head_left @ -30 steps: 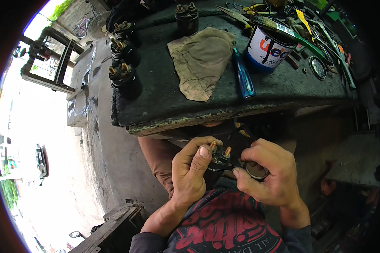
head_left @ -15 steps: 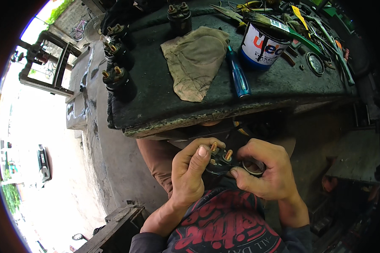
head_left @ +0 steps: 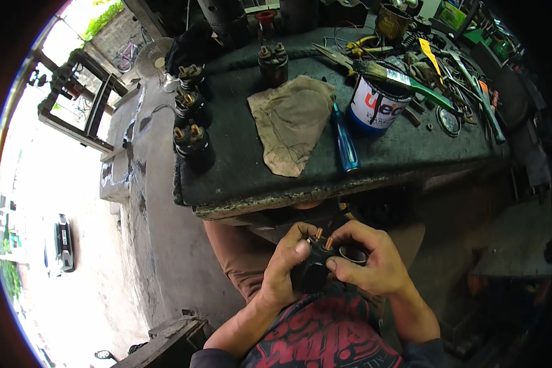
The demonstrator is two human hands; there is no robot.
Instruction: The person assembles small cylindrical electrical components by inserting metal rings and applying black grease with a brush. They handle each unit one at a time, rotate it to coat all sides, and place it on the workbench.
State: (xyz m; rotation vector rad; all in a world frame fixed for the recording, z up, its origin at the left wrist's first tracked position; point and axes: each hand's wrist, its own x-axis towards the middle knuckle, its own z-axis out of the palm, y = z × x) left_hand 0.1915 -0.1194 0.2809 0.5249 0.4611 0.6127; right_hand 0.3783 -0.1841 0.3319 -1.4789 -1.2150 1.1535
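Note:
My left hand is closed around a black cylindrical starter solenoid, held in front of my chest below the bench edge. Two copper-coloured threaded studs stick up from its top. My right hand grips a dark ring-shaped roll, which looks like tape. Its thumb tip presses against the solenoid's side. My fingers hide much of the roll, and I cannot make out whether a strip joins it to the solenoid.
On the dark bench, several similar solenoids stand at the left and back. A brown cloth, a blue-handled screwdriver and a paint can with a green-handled brush lie nearer the middle. Pliers and jumbled tools are at far right.
The solenoid has tipped more upright, so more of its side shows. Both hands have shifted slightly and the right thumb is now against its body. The whole view has moved a little.

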